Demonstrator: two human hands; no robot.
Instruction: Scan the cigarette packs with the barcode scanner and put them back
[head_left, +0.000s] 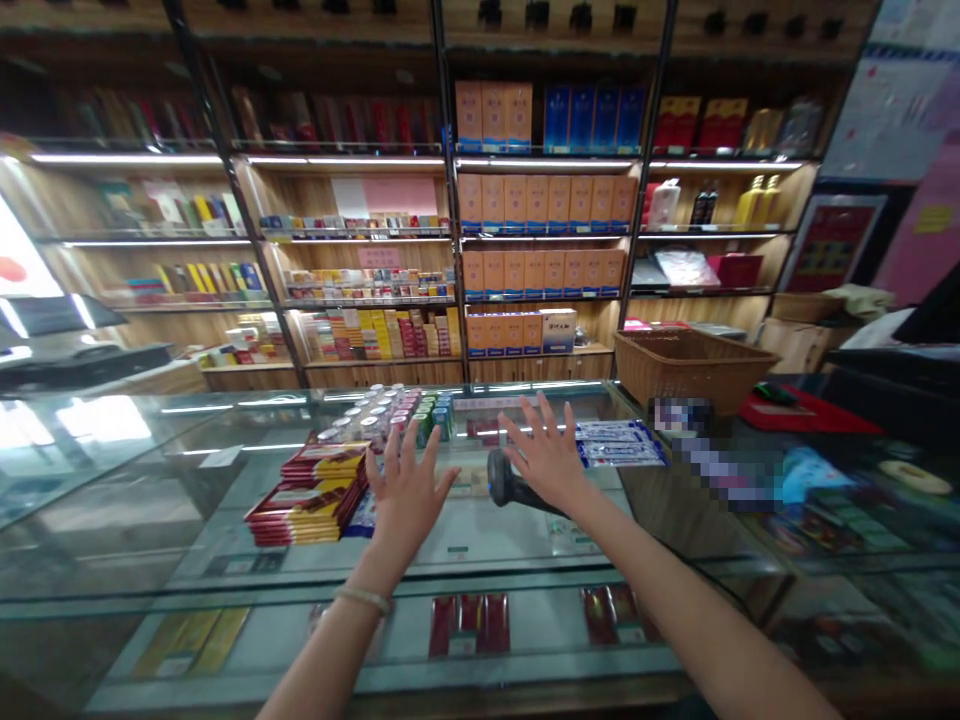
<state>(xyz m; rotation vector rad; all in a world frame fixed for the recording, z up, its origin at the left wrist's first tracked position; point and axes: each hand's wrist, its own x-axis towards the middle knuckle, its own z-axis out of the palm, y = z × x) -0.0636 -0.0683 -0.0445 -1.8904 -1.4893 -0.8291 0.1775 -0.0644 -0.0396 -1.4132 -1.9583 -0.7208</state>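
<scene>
Both hands reach over a glass counter with their fingers spread. My left hand holds nothing; just left of it is a stack of red and yellow packets. Past its fingertips stand several small round containers with white, pink and green colours. My right hand, also holding nothing, is over or beside a black barcode scanner; whether they touch I cannot tell. To the right of that hand lie blue and white flat packets.
A brown wicker basket stands at the counter's back right, near a red mat. Behind the counter, wooden shelves carry many boxes, with orange boxes in the middle. Red packs lie under the glass.
</scene>
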